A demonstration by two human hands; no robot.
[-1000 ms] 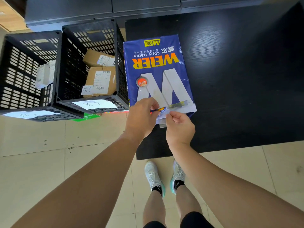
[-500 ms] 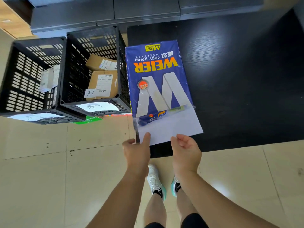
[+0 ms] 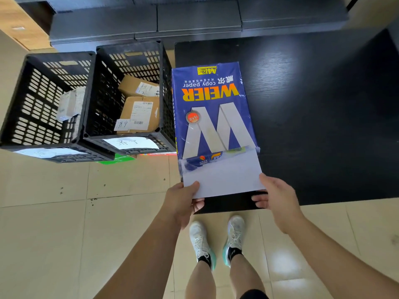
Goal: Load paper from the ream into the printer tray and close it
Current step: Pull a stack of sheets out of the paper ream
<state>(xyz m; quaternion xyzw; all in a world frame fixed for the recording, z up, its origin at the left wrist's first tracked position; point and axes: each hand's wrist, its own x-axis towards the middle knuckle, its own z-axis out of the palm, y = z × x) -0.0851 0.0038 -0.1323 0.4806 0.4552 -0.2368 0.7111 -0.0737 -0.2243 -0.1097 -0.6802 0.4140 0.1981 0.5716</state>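
Paper stack (image 3: 222, 178) drawn further from blue ream (image 3: 212, 108), left hand (image 3: 183, 201) and right hand (image 3: 275, 196) gripping its near corners

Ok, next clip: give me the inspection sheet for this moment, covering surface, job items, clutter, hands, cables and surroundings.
Surface: black wood-grain table, bare apart from the ream.
Job's things: blue WEIER copy paper ream lies flat on the table, near end open; white sheets stick out toward the person. Printer and tray: nothing seen.
Clutter: two black plastic crates on the floor left of the table, holding cardboard parcels; handwritten paper labels on their near rims.
Hands: left hand grips the sheets' near left corner; right hand grips the near right corner.
Cables: nothing seen.
Surroundings: beige tiled floor, dark cabinets behind.
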